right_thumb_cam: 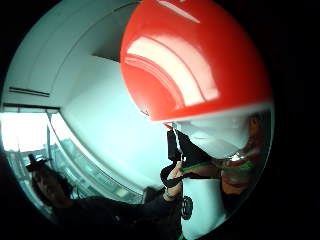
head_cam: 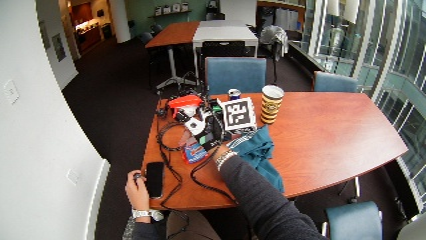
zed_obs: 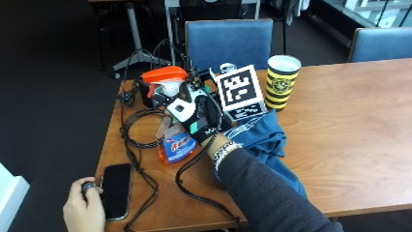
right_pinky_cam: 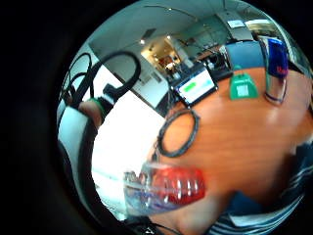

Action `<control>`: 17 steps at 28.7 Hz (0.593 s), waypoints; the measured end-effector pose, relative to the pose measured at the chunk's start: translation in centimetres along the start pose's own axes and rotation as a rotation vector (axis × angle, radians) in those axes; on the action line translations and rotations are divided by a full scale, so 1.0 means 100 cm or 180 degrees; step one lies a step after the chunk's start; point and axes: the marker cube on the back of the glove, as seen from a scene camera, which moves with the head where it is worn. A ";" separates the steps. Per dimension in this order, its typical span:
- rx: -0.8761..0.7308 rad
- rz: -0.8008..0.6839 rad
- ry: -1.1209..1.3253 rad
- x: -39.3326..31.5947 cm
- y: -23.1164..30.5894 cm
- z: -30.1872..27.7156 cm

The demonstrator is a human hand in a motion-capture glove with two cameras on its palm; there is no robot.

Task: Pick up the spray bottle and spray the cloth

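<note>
Your bare hand [zed_obs: 82,205] rests by the phone [zed_obs: 116,191] at the table's [zed_obs: 347,145] near edge. The bottle [zed_obs: 172,116] stands upright near the cables [zed_obs: 132,130], your gloved hand [zed_obs: 199,118] grasping its neck below the orange head. The blue cloth [zed_obs: 264,145] lies just to its right, beside the striped cup [zed_obs: 282,82].

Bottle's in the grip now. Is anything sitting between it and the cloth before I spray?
Nothing visible does. The right hand holds the spray bottle directly beside the blue cloth; the yellow-and-black cup stands behind the cloth, not between them.

The spray bottle [zed_obs: 175,126] hides the gloved right hand's [zed_obs: 198,116] fingers.
</note>
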 end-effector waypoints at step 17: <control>-0.1443 0.0058 0.1728 0.009 0.051 -0.067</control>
